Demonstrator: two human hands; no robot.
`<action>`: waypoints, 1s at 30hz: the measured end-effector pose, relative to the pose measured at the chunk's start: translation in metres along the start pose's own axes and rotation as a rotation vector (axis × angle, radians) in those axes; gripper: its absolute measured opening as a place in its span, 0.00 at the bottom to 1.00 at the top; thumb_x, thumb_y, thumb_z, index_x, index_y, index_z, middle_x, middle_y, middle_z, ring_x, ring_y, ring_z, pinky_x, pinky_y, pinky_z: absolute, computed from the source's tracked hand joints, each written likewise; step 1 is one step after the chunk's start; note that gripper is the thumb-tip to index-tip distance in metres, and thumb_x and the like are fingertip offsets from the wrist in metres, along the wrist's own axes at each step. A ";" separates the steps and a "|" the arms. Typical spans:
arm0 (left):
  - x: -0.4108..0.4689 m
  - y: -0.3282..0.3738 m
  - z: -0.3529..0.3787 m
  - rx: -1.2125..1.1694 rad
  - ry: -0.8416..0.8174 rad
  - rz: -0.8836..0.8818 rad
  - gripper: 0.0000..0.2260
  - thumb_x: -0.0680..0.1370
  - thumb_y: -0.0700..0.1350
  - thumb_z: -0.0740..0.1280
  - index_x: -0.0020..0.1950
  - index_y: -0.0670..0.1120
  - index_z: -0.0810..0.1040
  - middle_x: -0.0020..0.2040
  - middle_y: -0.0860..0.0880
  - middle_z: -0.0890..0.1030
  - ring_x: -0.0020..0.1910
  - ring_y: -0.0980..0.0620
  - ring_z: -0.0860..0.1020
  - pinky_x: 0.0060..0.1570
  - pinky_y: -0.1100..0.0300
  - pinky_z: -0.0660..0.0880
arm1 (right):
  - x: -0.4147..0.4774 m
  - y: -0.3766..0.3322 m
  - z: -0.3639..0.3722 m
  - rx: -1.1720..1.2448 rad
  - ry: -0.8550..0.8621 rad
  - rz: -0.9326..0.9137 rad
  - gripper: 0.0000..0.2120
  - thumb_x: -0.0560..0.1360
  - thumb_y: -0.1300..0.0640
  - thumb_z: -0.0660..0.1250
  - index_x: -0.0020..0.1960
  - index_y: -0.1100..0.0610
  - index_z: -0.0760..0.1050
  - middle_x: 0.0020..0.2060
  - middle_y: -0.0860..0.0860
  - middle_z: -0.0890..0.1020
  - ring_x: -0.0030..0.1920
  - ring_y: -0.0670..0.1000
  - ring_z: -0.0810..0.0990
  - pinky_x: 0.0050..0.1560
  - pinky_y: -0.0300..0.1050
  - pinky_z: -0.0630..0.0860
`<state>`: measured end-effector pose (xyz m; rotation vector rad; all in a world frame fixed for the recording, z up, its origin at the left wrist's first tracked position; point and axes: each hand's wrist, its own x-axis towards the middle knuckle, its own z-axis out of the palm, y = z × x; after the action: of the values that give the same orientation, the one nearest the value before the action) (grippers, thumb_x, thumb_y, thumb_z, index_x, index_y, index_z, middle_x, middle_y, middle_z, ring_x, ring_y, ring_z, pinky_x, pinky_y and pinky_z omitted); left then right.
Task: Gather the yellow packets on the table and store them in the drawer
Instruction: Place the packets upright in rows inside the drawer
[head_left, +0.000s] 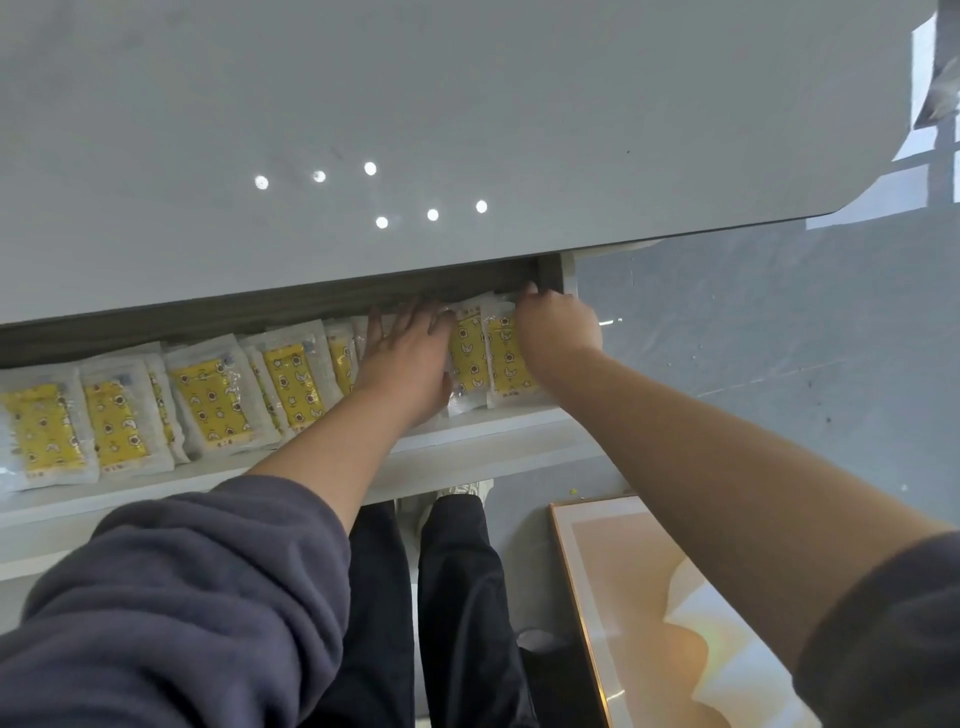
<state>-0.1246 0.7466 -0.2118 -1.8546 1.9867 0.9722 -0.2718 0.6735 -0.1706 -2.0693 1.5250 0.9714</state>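
Yellow packets (213, 400) inside the drawer (467, 426)

Print on yellow packets (215, 402) illegible

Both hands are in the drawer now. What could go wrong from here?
The packets lean overlapped under the flat left hand; released, they may spring up and jam under the table edge.
The right hand curls over the end packets in the drawer corner; closing now could pinch it.
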 end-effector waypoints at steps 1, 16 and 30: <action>-0.002 -0.002 -0.001 0.008 -0.005 0.007 0.33 0.74 0.45 0.67 0.77 0.49 0.56 0.79 0.45 0.53 0.78 0.45 0.50 0.75 0.39 0.47 | -0.001 -0.002 -0.001 -0.034 0.015 -0.027 0.23 0.76 0.68 0.62 0.70 0.63 0.63 0.54 0.58 0.78 0.51 0.58 0.80 0.42 0.45 0.73; -0.070 -0.040 -0.001 0.006 -0.343 0.003 0.34 0.80 0.62 0.53 0.79 0.52 0.41 0.78 0.47 0.35 0.77 0.47 0.38 0.75 0.47 0.43 | -0.050 -0.008 0.052 0.332 -0.280 -0.064 0.28 0.78 0.55 0.60 0.76 0.55 0.57 0.78 0.51 0.50 0.73 0.62 0.63 0.67 0.59 0.67; -0.046 -0.019 -0.006 0.006 -0.182 -0.072 0.32 0.80 0.45 0.60 0.79 0.53 0.47 0.79 0.47 0.38 0.78 0.41 0.42 0.74 0.39 0.48 | -0.041 -0.029 0.053 0.358 -0.202 0.023 0.34 0.78 0.62 0.59 0.78 0.49 0.48 0.78 0.51 0.41 0.64 0.60 0.75 0.55 0.51 0.79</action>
<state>-0.0980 0.7796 -0.1859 -1.7529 1.8029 1.0714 -0.2671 0.7458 -0.1793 -1.6581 1.4942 0.8173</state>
